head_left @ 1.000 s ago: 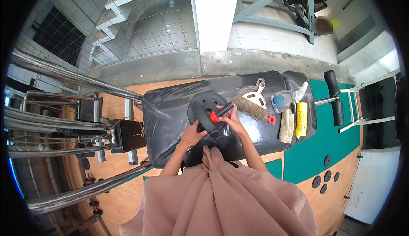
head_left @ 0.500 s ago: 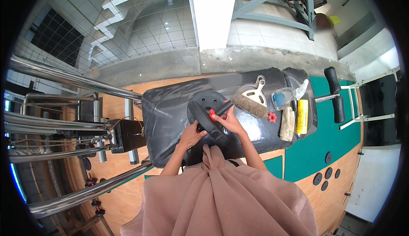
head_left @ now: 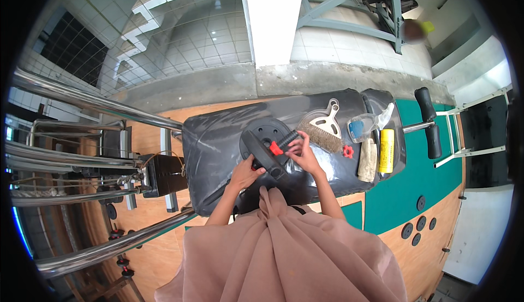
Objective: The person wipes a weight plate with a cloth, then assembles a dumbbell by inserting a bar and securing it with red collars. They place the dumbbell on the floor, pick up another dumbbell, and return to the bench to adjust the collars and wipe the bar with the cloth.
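A dumbbell is tilted over the black padded bench, with a black weight plate on its bar and a red star-shaped collar nut against the plate. The bar's threaded end points up to the right. My left hand grips the dumbbell from the near left, its fingers partly hidden behind the plate. Beside the threaded end, my right hand has its fingers apart and curved, close to the nut. Another round plate lies flat on the bench behind the dumbbell.
To the right on the bench are a brush, a loose red star nut, a clear spray bottle, a folded cloth and a yellow can. Small plates lie on the floor. Chrome rails stand left.
My right hand has come off the red nut and shifted slightly right, its fingers spreading near the bar's end. The nut appears turned. My left hand stays on the dumbbell.
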`<state>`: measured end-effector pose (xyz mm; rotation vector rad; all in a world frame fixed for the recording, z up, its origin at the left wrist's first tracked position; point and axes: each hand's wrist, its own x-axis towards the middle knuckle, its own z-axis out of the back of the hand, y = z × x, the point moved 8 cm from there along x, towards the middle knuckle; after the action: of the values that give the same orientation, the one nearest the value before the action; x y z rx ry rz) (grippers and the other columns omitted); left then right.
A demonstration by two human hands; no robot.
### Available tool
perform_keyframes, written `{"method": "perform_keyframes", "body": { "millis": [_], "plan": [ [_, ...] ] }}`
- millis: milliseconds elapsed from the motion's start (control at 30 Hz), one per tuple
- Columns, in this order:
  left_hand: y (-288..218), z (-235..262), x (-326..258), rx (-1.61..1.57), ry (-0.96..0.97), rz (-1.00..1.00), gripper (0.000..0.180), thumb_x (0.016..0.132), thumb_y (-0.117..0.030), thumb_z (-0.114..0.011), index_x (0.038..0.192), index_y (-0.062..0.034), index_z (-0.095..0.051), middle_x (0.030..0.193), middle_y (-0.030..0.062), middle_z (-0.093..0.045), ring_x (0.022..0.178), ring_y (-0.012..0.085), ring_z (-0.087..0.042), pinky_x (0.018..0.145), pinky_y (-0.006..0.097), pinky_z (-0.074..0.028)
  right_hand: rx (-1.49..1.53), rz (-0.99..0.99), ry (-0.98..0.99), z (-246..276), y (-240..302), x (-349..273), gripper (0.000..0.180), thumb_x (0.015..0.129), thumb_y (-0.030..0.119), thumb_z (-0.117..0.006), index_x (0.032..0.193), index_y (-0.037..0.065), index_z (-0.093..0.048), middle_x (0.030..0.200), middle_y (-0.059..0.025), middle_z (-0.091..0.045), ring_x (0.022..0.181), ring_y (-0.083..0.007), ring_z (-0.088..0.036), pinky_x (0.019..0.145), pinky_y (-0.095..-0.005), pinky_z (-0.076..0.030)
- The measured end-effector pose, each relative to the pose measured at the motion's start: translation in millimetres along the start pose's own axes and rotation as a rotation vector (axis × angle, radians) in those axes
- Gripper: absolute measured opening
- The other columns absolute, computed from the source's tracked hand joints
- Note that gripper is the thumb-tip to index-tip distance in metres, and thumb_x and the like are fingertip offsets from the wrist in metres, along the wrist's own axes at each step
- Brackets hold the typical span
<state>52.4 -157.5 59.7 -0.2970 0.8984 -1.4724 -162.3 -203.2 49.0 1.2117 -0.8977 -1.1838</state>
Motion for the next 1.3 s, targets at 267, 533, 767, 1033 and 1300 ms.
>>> {"method": "perform_keyframes", "body": {
  "millis": [267, 533, 767, 1033, 1300],
  "plan": [
    [-12, 7, -4, -0.090, 0.024, 0.019, 0.073, 0.071, -0.054, -0.064, 0.117, 0.0004, -0.048, 0.082, 0.0217, -0.062, 0.083, 0.0407, -0.059, 0.071, 0.045, -0.045, -0.076, -0.079, -0.134, -17, 49, -6, 0.079, 0.075, 0.030, -0.074, 0.132, 0.002, -0.027, 0.103, -0.0113, -0.045, 0.082, -0.0145, -0.054, 0.063, -0.0260, -0.047],
    [3, 0, 0, -0.032, -0.019, 0.051, 0.065, 0.072, -0.050, -0.065, 0.116, -0.0039, -0.050, 0.080, 0.0192, -0.062, 0.083, 0.0387, -0.059, 0.072, 0.045, -0.044, 0.074, -0.106, -0.150, -6, -21, -13, 0.068, 0.083, 0.029, -0.065, 0.128, -0.005, -0.027, 0.088, -0.0084, -0.056, 0.066, -0.0139, -0.054, 0.062, -0.0272, -0.046],
    [-9, 6, -4, -0.002, 0.025, 0.088, 0.062, 0.072, -0.048, -0.065, 0.114, -0.0049, -0.052, 0.083, 0.0180, -0.062, 0.085, 0.0385, -0.059, 0.074, 0.045, -0.045, -0.202, -0.089, -0.113, -21, 23, -3, 0.072, 0.078, 0.030, -0.069, 0.125, -0.004, -0.027, 0.080, -0.0100, -0.056, 0.058, -0.0170, -0.057, 0.054, -0.0296, -0.046],
    [0, 1, -5, -0.048, 0.034, 0.107, 0.060, 0.073, -0.047, -0.065, 0.114, -0.0053, -0.052, 0.085, 0.0187, -0.062, 0.088, 0.0392, -0.058, 0.075, 0.045, -0.045, 0.103, -0.073, -0.171, -23, -19, -5, 0.078, 0.078, 0.030, -0.069, 0.133, -0.001, -0.022, 0.085, -0.0108, -0.056, 0.070, -0.0165, -0.057, 0.061, -0.0291, -0.046],
    [-6, 6, -7, -0.007, 0.068, 0.100, 0.065, 0.071, -0.052, -0.065, 0.116, -0.0070, -0.052, 0.087, 0.0198, -0.062, 0.089, 0.0396, -0.058, 0.076, 0.046, -0.044, -0.150, -0.072, -0.190, -4, 5, -10, 0.065, 0.082, 0.029, -0.065, 0.130, 0.000, -0.032, 0.087, -0.0099, -0.056, 0.069, -0.0146, -0.056, 0.065, -0.0282, -0.046]
  ]
}}
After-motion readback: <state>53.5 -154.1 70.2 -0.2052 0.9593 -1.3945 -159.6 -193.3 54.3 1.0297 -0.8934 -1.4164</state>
